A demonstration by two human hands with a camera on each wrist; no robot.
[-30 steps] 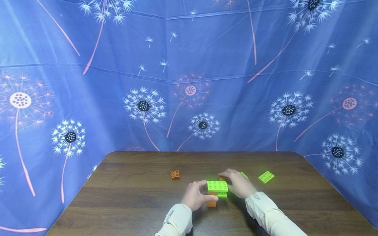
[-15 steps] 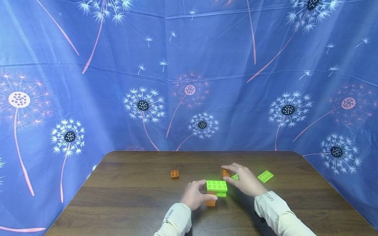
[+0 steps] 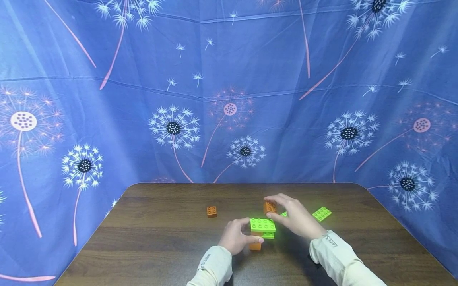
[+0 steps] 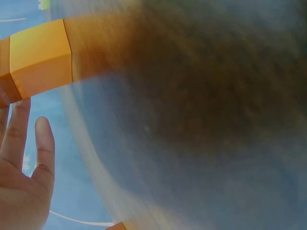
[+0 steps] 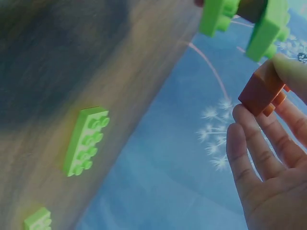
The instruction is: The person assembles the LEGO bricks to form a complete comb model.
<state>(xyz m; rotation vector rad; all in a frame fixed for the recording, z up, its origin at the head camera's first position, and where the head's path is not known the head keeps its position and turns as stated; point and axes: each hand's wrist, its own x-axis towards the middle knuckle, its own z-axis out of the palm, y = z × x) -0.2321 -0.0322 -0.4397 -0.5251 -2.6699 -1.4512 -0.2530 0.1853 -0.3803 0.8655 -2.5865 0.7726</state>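
Observation:
A small stack of toy building bricks (image 3: 262, 225) stands on the table, with bright green 2x4 pieces and orange bricks (image 4: 41, 60) below and between them. My left hand (image 3: 234, 238) grips it from the left, thumb along its near side. Behind and right of the stack, my right hand (image 3: 295, 216) pinches an orange brick (image 3: 270, 207) between thumb and fingers. In the right wrist view this held brick (image 5: 261, 91) shows its studs toward the palm, and the stack's green plates (image 5: 268, 28) appear just above it.
A loose orange 2x2 brick (image 3: 212, 211) lies at the back left of the wooden table (image 3: 161, 238). One green plate (image 3: 322, 213) lies to the right; another green piece (image 3: 284, 214) is partly hidden behind my right hand. A blue dandelion-print cloth (image 3: 286, 119) hangs behind.
My right hand first shifted back and right with the orange brick coming into view in its fingers, then carried it slightly left. My left hand and the stack have stayed put.

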